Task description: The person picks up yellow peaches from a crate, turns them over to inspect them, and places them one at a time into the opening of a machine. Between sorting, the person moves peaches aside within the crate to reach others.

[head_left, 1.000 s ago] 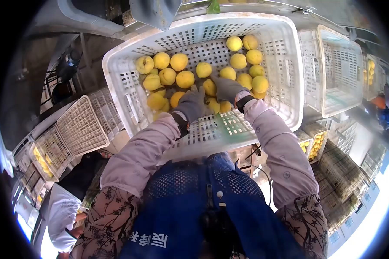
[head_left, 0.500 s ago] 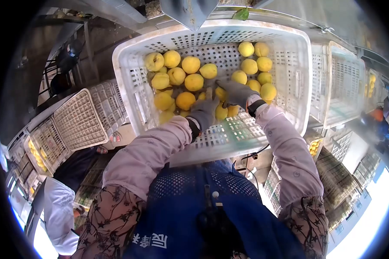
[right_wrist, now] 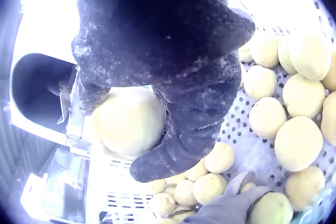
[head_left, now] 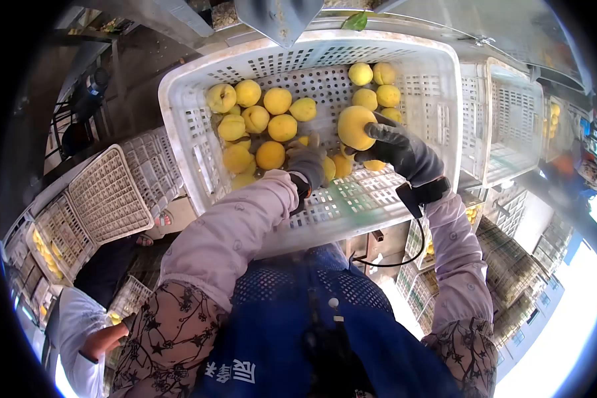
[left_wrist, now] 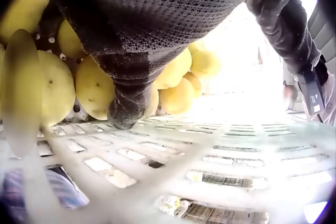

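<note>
A white perforated plastic crate (head_left: 433,99) holds many yellow peaches (head_left: 277,101) in a left and a right group. My gloved right hand (head_left: 408,154) holds one large yellow peach (head_left: 355,128) raised over the right group, thumb and fingers bent round its side, as the right wrist view shows. Down among the fruit near the crate's front wall is my gloved left hand (head_left: 305,161). Its thumb (left_wrist: 128,100) points down beside several peaches in the left wrist view. Most of its fingers are hidden there, and I cannot tell whether they grip a peach.
At the right stands another white crate (head_left: 511,126). Stacked crates (head_left: 116,192) with more yellow fruit fill the left side. A metal chute (head_left: 280,20) overhangs the far rim, with a green leaf (head_left: 355,21) beside it. Another person's arm (head_left: 103,341) shows at lower left.
My right hand has lifted a peach up from the fruit near the crate's front and moved rightward and toward me. My left hand has stayed low among the peaches.
</note>
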Tool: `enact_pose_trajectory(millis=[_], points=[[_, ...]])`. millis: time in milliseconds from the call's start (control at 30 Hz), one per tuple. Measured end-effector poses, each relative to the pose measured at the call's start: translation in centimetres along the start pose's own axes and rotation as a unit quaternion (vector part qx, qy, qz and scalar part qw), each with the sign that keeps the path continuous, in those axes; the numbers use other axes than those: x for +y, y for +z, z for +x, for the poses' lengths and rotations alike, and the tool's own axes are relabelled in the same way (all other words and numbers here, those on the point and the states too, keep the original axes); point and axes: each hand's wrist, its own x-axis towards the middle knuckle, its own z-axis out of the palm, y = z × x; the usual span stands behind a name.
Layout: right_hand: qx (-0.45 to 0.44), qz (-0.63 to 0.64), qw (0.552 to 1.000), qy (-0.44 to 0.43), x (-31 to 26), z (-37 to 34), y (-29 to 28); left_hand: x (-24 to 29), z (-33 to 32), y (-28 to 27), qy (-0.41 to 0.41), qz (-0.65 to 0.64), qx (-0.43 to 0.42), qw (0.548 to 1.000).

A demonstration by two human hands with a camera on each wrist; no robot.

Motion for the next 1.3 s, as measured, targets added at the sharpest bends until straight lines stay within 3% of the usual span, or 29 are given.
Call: enact_pose_trajectory(millis=[33, 100, 167, 200, 233, 267, 300, 333, 400, 433, 500, 533, 567, 633, 700, 767, 833, 900, 967, 1033, 1067, 1100, 1167, 1233, 1300], points=[[0.008, 0.208, 0.978, 0.028, -1.4, -1.4, 1.6, -0.5, -0.4, -1.9, 0.02, 0.012, -0.067, 0.997], [0.021, 0.257, 0.966, -0.026, -1.9, -3.0, 3.5, -1.6, 0.0, -2.7, 0.003, -0.01, -0.035, 0.999], [0.058, 0.294, 0.952, -0.069, -2.1, -4.2, 5.2, -4.2, 1.3, -2.5, 0.089, -0.301, -0.094, 0.945], [0.058, 0.295, 0.951, -0.072, -1.8, -4.7, 5.1, -4.7, -1.9, -5.0, 0.093, -0.476, -0.12, 0.866], [0.055, 0.26, 0.96, -0.092, -1.4, -5.1, 4.8, -5.1, -6.0, -8.0, 0.095, -0.631, -0.139, 0.757], [0.051, 0.222, 0.966, -0.121, -1.7, -5.3, 4.2, -5.9, -7.9, -8.8, 0.109, -0.694, -0.107, 0.703], [0.079, 0.058, 0.99, -0.1, -3.2, -6.1, 3.8, -6.5, -9.4, -9.7, 0.125, -0.75, -0.075, 0.645], [0.103, 0.009, 0.986, -0.128, -3.3, -6.2, 4.1, -6.6, -10.7, -10.7, 0.129, -0.744, -0.068, 0.652], [0.158, -0.073, 0.97, -0.172, -3.8, -6.4, 6.0, -6.7, -13.6, -12.4, 0.255, -0.839, -0.035, 0.479], [0.151, -0.074, 0.968, -0.185, -4.2, -6.4, 6.9, -6.8, -15.2, -13.0, 0.267, -0.849, -0.025, 0.455], [0.216, -0.221, 0.933, -0.182, -5.2, -6.2, 8.3, -6.1, -17.7, -14.0, 0.269, -0.861, 0.004, 0.432], [0.214, -0.12, 0.959, -0.143, -6.3, -6.6, 9.2, -5.8, -18.8, -14.4, 0.271, -0.862, 0.017, 0.427], [0.21, -0.124, 0.957, -0.156, -6.6, -6.9, 10.0, -5.6, -19.7, -14.5, 0.272, -0.864, 0.029, 0.424], [0.151, 0.023, 0.946, -0.285, -6.7, -7.2, 11.0, -5.3, -21.0, -14.8, 0.274, -0.863, 0.052, 0.421], [0.128, -0.062, 0.935, -0.326, -6.6, -7.1, 11.5, -5.5, -22.4, -15.2, 0.27, -0.857, 0.085, 0.43], [0.167, -0.253, 0.869, -0.39, -6.9, -7.2, 12.4, -6.0, -23.4, -15.7, 0.259, -0.848, 0.117, 0.448], [0.155, -0.249, 0.873, -0.389, -7.2, -6.0, 12.4, -6.7, -23.7, -16.1, 0.278, -0.841, 0.131, 0.445], [0.096, -0.061, 0.917, -0.382, -8.3, -5.0, 12.8, -6.8, -24.4, -16.5, 0.287, -0.838, 0.142, 0.443], [0.101, -0.079, 0.918, -0.376, -9.8, -4.3, 13.3, -6.8, -24.9, -17.2, 0.282, -0.84, 0.152, 0.439], [0.096, -0.072, 0.896, -0.427, -10.5, -2.6, 14.1, -7.3, -24.8, -17.4, 0.286, -0.84, 0.162, 0.432], [0.177, -0.249, 0.832, -0.463, -11.0, -1.9, 14.4, -7.5, -24.9, -17.7, 0.27, -0.835, 0.161, 0.452], [0.173, -0.249, 0.832, -0.464, -11.4, -1.4, 14.5, -7.6, -25.1, -17.8, 0.252, -0.829, 0.159, 0.473], [0.179, -0.238, 0.862, -0.41, -12.1, -0.7, 14.8, -8.2, -25.2, -17.6, 0.238, -0.845, 0.17, 0.447], [0.178, -0.176, 0.872, -0.422, -12.7, 1.0, 15.1, -9.3, -24.7, -17.2, 0.259, -0.858, 0.153, 0.417], [0.334, -0.315, 0.792, -0.402, -14.1, 2.6, 15.1, -10.4, -25.0, -16.3, 0.265, -0.853, 0.16, 0.421]])
